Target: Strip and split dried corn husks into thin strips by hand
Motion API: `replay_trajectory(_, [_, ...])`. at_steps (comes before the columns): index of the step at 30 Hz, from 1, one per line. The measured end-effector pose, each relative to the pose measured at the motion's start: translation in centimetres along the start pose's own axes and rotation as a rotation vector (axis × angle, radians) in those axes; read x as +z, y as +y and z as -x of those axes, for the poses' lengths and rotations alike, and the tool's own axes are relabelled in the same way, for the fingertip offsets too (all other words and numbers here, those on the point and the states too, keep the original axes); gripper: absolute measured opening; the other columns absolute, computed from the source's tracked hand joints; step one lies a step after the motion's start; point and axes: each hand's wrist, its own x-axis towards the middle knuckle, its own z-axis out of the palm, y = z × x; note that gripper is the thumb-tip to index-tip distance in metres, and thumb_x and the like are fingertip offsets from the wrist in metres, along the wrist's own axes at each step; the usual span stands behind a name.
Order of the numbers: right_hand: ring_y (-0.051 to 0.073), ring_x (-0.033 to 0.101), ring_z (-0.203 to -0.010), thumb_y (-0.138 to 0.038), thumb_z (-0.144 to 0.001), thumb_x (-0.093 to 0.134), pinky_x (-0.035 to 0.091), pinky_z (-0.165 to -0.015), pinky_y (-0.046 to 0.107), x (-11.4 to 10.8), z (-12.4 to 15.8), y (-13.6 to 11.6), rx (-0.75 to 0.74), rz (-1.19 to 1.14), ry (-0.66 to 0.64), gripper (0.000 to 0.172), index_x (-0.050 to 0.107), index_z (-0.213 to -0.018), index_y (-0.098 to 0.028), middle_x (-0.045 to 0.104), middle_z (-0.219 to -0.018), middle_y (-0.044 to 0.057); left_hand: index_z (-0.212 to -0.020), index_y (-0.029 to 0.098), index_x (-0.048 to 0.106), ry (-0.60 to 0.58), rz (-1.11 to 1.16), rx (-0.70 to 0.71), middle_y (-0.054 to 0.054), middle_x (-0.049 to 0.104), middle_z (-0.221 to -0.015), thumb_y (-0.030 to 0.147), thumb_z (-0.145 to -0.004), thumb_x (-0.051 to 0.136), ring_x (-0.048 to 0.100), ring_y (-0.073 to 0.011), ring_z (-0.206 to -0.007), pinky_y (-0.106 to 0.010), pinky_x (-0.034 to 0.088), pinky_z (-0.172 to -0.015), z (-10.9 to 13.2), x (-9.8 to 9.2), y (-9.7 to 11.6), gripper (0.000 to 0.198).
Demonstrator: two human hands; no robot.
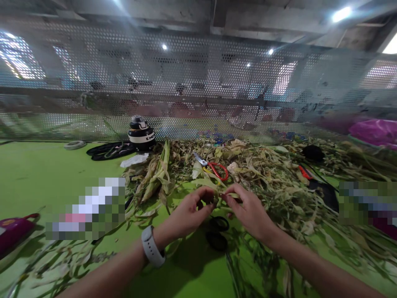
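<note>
Your left hand and right hand pinch a green stalk — seemingly fingertip picking; the next move calls for steadiness.

Dim interior. White lamp glaring, upper right; bright panes, upper left. Dark shadow on green tabletop, lower center. Perforated panel hazy. Edges stretched. Pixelated patches left and right.

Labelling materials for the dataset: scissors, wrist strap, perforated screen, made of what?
Scissors: blades look like metal, by their grey shine; red loops smooth, maybe plastic-coated.
Wrist strap: probably rubber or silicone, matte, with a row of holes.
Perforated screen: likely sheet metal, greyish, evenly punched; could be plastic.
</note>
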Motion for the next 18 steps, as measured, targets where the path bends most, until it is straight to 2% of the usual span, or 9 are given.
replay_trajectory(3, [0.013,0.055,-0.057,-0.042,-0.085,0.048,0.049,-0.045,0.021,0.7,0.1,0.4,0.142,-0.26,-0.002,0.021,0.049,-0.084,-0.021,0.05,-0.066,-0.002,-0.1,0.018,0.058,0.068,0.197,-0.109,-0.004,0.062,-0.096,0.027,-0.08,0.056,0.055,-0.0174,-0.09,-0.029,0.042,-0.082,0.0,0.3,0.5,0.022])
replay_trajectory(7, [0.01,0.05,-0.052,-0.044,-0.081,0.054,0.049,-0.043,0.02,1.4,0.1,0.6,0.171,-0.359,0.073,0.024,0.048,-0.08,-0.02,0.046,-0.062,-0.004,-0.101,0.02,0.056,0.14,0.423,-0.172,-0.001,0.063,-0.087,0.029,-0.075,0.064,0.056,-0.014,-0.084,-0.026,0.042,-0.078,0.1,1.4,0.1,0.028])
replay_trajectory(12, [0.007,0.045,-0.038,-0.044,-0.08,0.056,0.045,-0.035,0.019,2.3,0.3,0.3,0.215,-0.555,0.053,0.026,0.046,-0.08,-0.02,0.047,-0.054,-0.008,-0.101,0.021,0.058,0.239,0.567,-0.164,0.002,0.064,-0.083,0.023,-0.07,0.07,0.056,-0.0106,-0.081,-0.023,0.042,-0.077,0.0,2.2,-1.0,0.033])
replay_trajectory(16, [0.008,0.043,-0.03,-0.045,-0.081,0.053,0.038,-0.03,0.017,2.5,0.0,0.3,0.278,-0.633,-0.009,0.027,0.044,-0.082,-0.02,0.048,-0.042,-0.01,-0.092,0.018,0.062,0.237,0.648,-0.167,0.0,0.066,-0.087,0.021,-0.068,0.073,0.057,-0.0103,-0.082,-0.021,0.043,-0.079,-0.1,2.1,-0.7,0.027])
replay_trajectory(18, [0.007,0.045,-0.031,-0.046,-0.081,0.053,0.039,-0.031,0.017,2.0,-0.2,0.2,0.303,-0.613,-0.028,0.029,0.043,-0.086,-0.019,0.051,-0.047,-0.009,-0.093,0.017,0.061,0.247,0.619,-0.174,0.0,0.065,-0.082,0.022,-0.069,0.071,0.057,-0.0093,-0.075,-0.021,0.044,-0.073,-0.2,1.8,-0.5,0.027])
